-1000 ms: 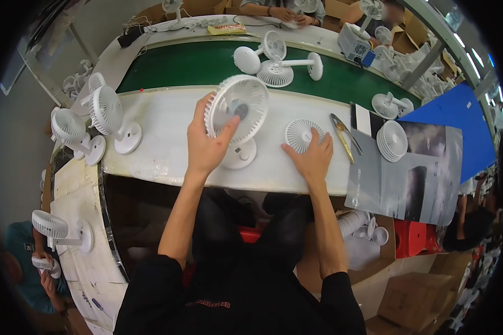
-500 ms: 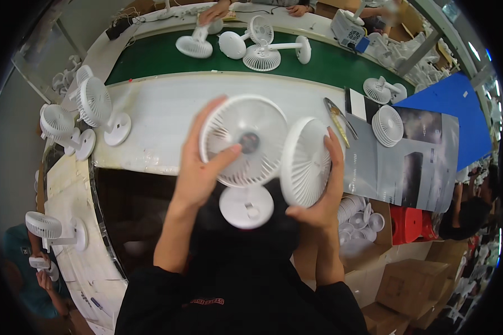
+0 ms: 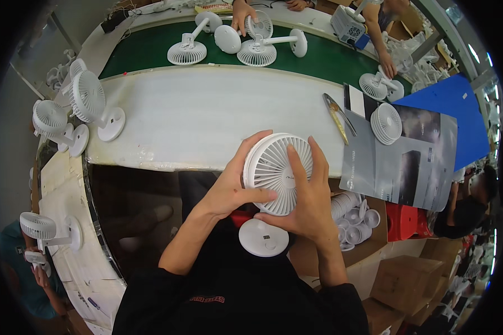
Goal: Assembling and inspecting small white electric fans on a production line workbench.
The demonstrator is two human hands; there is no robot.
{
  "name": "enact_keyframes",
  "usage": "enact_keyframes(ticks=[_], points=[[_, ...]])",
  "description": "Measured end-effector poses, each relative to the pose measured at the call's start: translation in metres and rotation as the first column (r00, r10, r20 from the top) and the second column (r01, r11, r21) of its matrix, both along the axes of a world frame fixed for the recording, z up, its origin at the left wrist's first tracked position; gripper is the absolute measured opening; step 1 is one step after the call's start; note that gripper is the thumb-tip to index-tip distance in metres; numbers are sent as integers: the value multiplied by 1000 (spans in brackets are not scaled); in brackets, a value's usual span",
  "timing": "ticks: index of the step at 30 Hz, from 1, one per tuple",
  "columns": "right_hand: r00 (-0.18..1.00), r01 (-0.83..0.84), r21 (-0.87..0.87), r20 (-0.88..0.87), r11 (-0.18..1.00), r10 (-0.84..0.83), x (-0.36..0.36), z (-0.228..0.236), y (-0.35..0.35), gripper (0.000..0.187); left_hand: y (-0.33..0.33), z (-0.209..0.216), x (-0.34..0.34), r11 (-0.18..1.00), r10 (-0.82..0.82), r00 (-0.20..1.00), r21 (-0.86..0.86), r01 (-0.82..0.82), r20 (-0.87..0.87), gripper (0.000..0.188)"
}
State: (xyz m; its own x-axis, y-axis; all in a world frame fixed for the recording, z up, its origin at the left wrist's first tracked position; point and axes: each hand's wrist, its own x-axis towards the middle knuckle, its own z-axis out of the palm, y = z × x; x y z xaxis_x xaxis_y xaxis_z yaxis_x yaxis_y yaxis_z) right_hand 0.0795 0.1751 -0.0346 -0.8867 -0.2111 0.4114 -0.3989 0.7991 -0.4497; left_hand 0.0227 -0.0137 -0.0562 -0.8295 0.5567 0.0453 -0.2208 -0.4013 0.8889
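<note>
A white desk fan (image 3: 259, 167) is held in front of my body, its round white base (image 3: 264, 239) hanging below its head. My left hand (image 3: 229, 192) grips the head from the left side, thumb across the front. The ribbed front grille (image 3: 282, 181) lies over the head's face. My right hand (image 3: 310, 209) wraps the grille's right side, with fingers on its ribs and thumb at the lower rim. The blades behind the grille are hidden.
Several white fans (image 3: 89, 100) stand at the left; more lie on the green belt (image 3: 145, 53). A pair of pliers (image 3: 341, 114) and stacked grilles (image 3: 387, 124) rest at the right, above a carton (image 3: 363, 254) of grilles. Co-workers' hands (image 3: 245, 14) reach in at the back.
The grille in my right hand has moved left onto the fan's face. Fan and hands shifted lower. Across the belt, a co-worker's hand has let go of one fan and moved right to another.
</note>
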Motion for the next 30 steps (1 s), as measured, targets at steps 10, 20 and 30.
enact_keyframes(ticks=[10, 20, 30], points=[[986, -161, -401, -37, 902, 160, -9, -20, 10, 131, -25, 49, -19, 729, -279, 592, -568, -382, -756, 121], [921, 21, -959, 129, 283, 368, 12, -36, 6, 142, 12, 60, -4, 853, -42, 858, -465, -236, -512, 115], [861, -148, -968, -26, 201, 508, 0, -54, 22, 152, 20, 68, -1, 822, -77, 837, -509, -254, -542, 124]])
